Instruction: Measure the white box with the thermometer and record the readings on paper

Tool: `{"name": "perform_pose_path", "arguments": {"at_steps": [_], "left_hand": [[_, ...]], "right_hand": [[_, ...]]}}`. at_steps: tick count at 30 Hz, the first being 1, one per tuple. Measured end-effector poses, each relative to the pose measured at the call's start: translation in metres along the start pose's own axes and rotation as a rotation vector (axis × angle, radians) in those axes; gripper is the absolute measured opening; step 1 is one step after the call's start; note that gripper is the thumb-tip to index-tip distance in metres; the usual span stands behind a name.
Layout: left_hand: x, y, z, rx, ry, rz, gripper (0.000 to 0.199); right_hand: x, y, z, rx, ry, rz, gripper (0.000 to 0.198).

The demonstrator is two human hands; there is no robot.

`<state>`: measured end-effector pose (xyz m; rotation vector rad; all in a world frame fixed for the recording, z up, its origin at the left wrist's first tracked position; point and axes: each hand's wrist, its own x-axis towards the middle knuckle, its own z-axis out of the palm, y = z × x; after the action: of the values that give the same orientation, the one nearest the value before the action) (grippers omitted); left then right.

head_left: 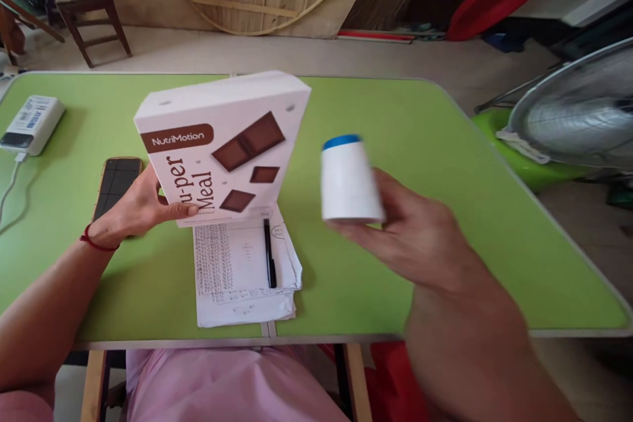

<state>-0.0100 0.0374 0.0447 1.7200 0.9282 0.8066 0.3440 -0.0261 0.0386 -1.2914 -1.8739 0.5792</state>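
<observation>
My left hand (148,204) grips the lower left corner of a white box (227,151) printed with chocolate pieces and "NutriMotion". The box is held tilted above the table, over a stack of handwritten papers (237,270). A black pen (270,254) lies on that stack. In my right hand (415,231) is a white bottle (350,181) with a blue band at its top end, held in the air to the right of the box. The bottle is slightly blurred, and part of my right hand's fingers is hidden behind it.
Beneath everything is a green table (445,264). A phone (116,181) lies behind my left wrist, and a white power bank (33,122) with a cable sits at the far left. A fan (578,112) stands beyond the right edge; a wooden chair (89,6) is at the back left.
</observation>
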Motion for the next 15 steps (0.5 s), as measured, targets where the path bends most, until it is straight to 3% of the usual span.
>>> {"name": "perform_pose_path", "arguments": {"at_steps": [4,8,15], "left_hand": [[0.002,-0.014,0.0,0.131,0.182,0.02,0.064],[0.005,-0.029,0.003,0.177,0.268,0.043,0.061],[0.005,-0.042,0.008,0.339,0.228,0.105,0.044]], "right_hand": [[0.013,0.042,0.011,-0.304,-0.171,-0.035,0.049],[0.015,0.064,0.028,-0.469,-0.221,-0.039,0.052],[0.012,0.069,0.033,-0.55,-0.251,-0.088,0.051]]}}
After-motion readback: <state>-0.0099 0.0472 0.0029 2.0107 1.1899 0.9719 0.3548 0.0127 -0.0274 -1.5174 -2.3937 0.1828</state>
